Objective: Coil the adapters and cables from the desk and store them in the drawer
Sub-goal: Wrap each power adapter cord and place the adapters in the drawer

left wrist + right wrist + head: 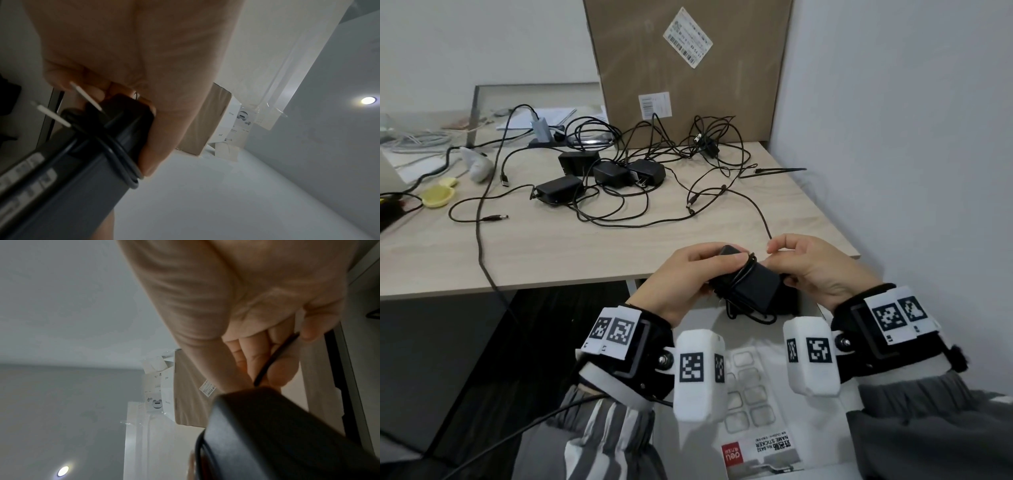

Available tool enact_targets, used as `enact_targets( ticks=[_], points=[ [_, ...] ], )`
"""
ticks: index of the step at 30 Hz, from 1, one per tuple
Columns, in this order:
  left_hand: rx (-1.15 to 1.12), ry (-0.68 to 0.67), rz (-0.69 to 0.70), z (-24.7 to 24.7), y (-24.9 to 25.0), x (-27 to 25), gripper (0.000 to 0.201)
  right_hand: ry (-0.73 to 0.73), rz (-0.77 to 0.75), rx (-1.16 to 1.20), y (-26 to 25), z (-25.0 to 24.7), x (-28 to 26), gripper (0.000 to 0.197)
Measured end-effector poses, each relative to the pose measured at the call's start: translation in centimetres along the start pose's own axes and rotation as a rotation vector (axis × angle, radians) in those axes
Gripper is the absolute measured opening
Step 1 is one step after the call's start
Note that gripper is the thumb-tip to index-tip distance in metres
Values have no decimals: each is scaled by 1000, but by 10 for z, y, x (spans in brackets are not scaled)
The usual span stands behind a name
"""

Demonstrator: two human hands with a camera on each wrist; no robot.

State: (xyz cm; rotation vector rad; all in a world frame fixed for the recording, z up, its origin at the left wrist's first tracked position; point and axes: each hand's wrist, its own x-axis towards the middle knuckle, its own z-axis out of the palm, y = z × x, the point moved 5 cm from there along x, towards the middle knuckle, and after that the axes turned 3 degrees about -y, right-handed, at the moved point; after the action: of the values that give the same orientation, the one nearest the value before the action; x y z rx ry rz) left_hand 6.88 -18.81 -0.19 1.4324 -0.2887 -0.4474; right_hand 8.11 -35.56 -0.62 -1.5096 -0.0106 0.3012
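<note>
A black power adapter [751,286] is held in front of the desk edge, above the open drawer [811,310], with its thin black cable [741,274] wound a few turns around it. My left hand [688,274] grips the adapter [115,146] at its plug end, where two metal prongs [54,116] stick out. My right hand [811,267] pinches the loose cable [273,358] between thumb and fingers beside the adapter [277,434]. The cable runs on up across the desk [551,246]. Several more black adapters [613,173] lie there in tangled cables [688,150].
A big cardboard box [688,68] leans on the wall behind the cables. A yellow lid [438,197], a white mouse [477,164] and a power strip [544,137] lie at the desk's left. A sticker pack [760,448] lies in the drawer.
</note>
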Motion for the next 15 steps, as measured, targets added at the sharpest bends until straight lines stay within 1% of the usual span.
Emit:
enact_targets(
  ticks=[5, 8, 12, 15],
  points=[
    [53, 14, 26, 4, 4, 0, 19, 4, 3, -74, -1, -2, -2, 25],
    [63, 33, 30, 2, 3, 0, 19, -4, -19, -96, -2, -2, -2, 25],
    [142, 74, 21, -1, 1, 2, 21, 20, -92, -83, -6, -2, -3, 26],
    [163, 120, 47, -1, 1, 2, 22, 58, -169, -39, -11, -3, -4, 26]
  ],
)
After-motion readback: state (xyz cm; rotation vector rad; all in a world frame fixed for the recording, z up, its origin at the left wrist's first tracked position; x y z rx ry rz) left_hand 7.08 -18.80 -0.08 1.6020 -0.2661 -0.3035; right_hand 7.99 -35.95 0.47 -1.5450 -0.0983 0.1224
